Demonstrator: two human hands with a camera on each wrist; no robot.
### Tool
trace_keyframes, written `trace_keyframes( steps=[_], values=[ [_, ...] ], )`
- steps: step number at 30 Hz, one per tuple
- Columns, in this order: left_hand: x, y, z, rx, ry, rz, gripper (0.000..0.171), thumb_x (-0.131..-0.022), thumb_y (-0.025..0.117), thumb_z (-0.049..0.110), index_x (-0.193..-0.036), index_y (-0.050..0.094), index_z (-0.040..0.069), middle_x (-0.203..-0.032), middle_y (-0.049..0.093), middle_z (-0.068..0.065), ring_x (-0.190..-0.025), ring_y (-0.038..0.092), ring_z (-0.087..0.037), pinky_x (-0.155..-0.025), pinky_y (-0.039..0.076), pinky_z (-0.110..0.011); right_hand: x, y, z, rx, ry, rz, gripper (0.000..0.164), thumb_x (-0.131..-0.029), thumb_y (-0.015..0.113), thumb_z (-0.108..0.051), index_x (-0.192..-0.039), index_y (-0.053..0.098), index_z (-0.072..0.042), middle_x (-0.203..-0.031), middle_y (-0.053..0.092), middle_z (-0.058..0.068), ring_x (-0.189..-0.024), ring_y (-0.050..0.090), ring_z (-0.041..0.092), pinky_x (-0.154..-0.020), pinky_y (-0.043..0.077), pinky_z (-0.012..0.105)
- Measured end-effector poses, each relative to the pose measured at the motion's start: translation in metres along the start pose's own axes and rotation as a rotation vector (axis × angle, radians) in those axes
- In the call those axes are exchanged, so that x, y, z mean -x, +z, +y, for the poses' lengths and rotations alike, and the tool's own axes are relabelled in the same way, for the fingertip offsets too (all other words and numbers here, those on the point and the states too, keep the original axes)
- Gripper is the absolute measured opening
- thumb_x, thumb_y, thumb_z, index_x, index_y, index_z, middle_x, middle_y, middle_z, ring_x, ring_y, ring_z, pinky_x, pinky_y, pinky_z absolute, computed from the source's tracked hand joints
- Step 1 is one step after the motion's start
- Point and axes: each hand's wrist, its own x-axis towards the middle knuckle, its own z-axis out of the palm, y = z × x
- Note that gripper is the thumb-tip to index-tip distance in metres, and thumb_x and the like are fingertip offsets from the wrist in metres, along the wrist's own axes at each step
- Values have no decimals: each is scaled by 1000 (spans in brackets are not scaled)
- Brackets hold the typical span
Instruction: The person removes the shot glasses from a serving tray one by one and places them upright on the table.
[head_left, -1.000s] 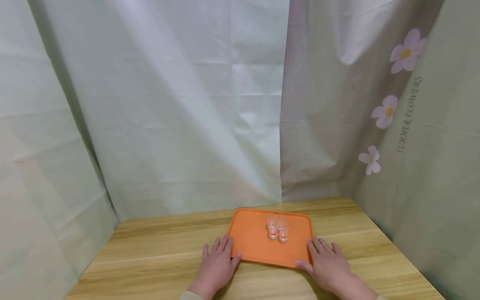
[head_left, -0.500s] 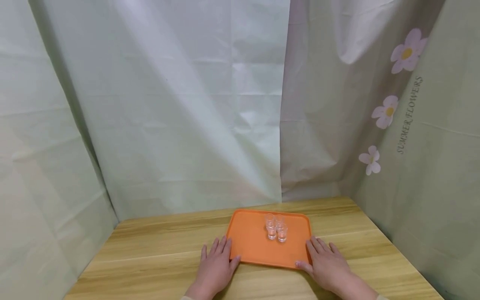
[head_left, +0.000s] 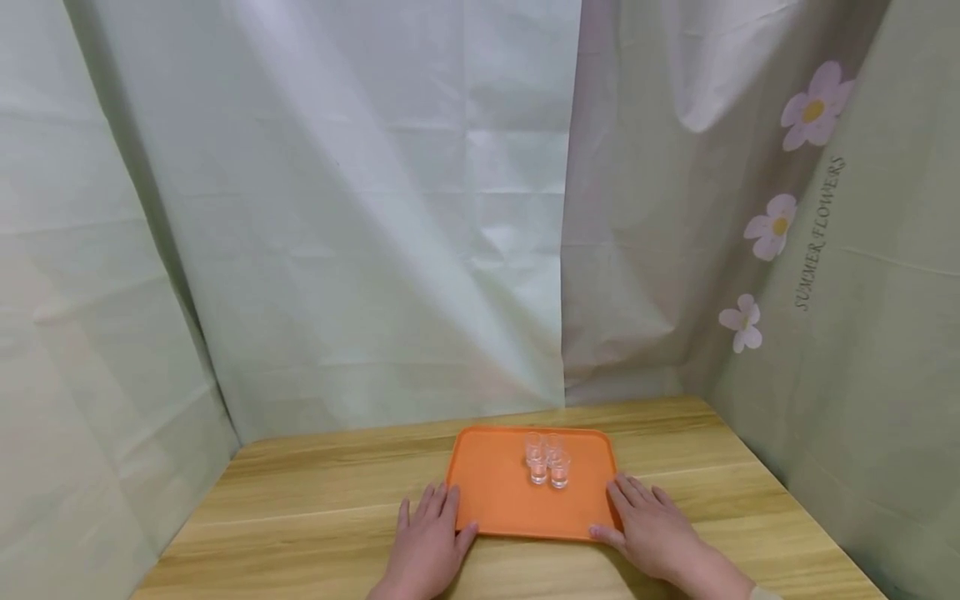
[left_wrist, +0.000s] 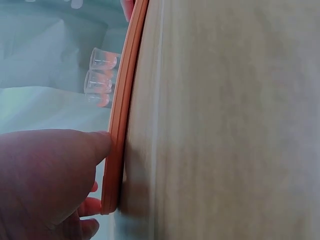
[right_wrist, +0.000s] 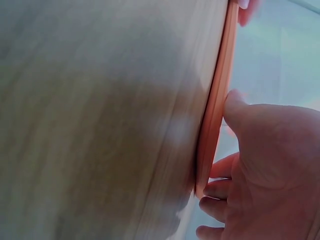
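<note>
An orange tray lies on the wooden table, with several small clear shot glasses standing close together, right of its middle. My left hand holds the tray's near left corner, fingers along the left side and thumb at the front rim. At the near right corner, my right hand holds the tray in the same manner. In the left wrist view the left thumb meets the tray's rim, and the glasses show beyond it. The right wrist view shows the right thumb against the rim.
The wooden table extends to both sides of the tray. Pale green hanging sheets enclose it at the back and sides. The right sheet bears printed flowers and lettering.
Both hands have drawn the tray slightly leftward and nearer, and it has turned a little so its front edge lies straighter. The glasses have moved along with it, still standing.
</note>
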Motion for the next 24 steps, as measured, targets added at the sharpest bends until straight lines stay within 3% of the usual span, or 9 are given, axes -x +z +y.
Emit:
trace_keyframes(
  steps=[17, 24],
  values=[
    [19, -3, -2, -52, -47, 63, 69, -104, 75, 48, -150, 62, -3, -156, 57, -27, -152, 46, -49, -123, 24, -79, -7, 1, -3, -35, -92, 21, 87, -105, 66, -60, -158, 53, 8, -167, 46, 28, -155, 44, 47, -125, 32, 71],
    [26, -2, -7, -101, -85, 59, 68, -103, 76, 49, -147, 65, -1, -150, 61, -25, -149, 49, -48, -123, 28, -77, -11, 4, -7, -37, -132, 13, 88, -105, 66, -61, -158, 53, 8, -167, 46, 28, -156, 44, 46, -125, 33, 70]
  ],
)
